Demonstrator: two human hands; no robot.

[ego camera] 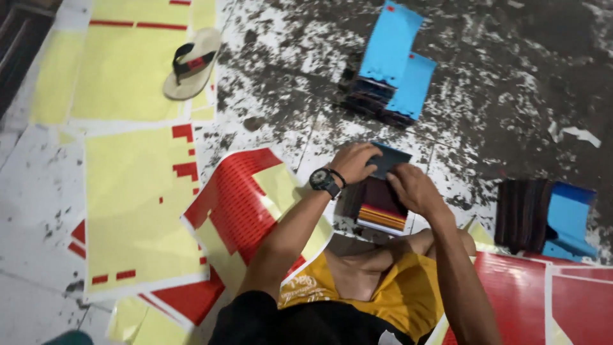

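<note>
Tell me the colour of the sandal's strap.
The sandal has a black strap with a red stripe, on a beige sole; head view.

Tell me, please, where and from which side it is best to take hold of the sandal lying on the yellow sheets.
Probably best by the dark strap of the sandal, coming from above. The sandal lies flat, sole down, on the yellow sheets, so its edges give little to pinch, while the strap arches up over the footbed and leaves room for fingers underneath. Both hands are away from it, at the stack of cards.
</note>
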